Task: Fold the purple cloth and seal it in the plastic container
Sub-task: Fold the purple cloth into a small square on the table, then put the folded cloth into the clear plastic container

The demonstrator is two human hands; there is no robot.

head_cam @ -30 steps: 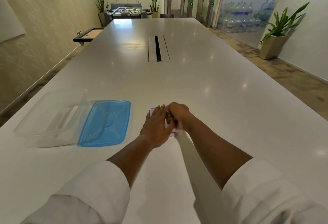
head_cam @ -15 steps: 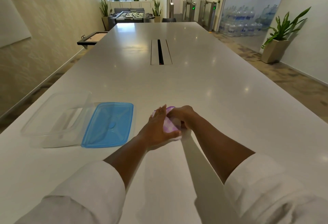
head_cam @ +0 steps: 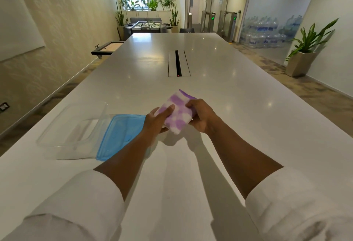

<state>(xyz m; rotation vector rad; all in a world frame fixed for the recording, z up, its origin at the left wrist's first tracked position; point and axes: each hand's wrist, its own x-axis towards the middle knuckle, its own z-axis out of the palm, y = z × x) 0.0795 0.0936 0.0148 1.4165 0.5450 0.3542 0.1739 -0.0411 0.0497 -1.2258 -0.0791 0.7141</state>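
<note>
Both your hands hold the folded purple-and-white patterned cloth point(head_cam: 178, 113) up off the long white glossy surface point(head_cam: 238, 110); its shadow falls on the surface below it. Your left hand point(head_cam: 156, 121) grasps the cloth's left edge, thumb point(head_cam: 169, 109) pressed on the top face, fingers tucked underneath. Your right hand point(head_cam: 200, 116) grasps the right edge, fingertips curled over onto the top. The cloth is a thick, compact rectangle, tilted with its far end raised.

The clear rectangular plastic container point(head_cam: 76, 133) sits open on the surface, left of your hands, with nothing visible inside. The translucent blue plastic lid point(head_cam: 122, 135) lies flat just right of the container; its left edge touches or overlaps the container's wall, cannot tell which. Your left forearm crosses over the lid's right side.

White sleeves point(head_cam: 82, 206) are pushed back to mid-forearm on both arms.
</note>
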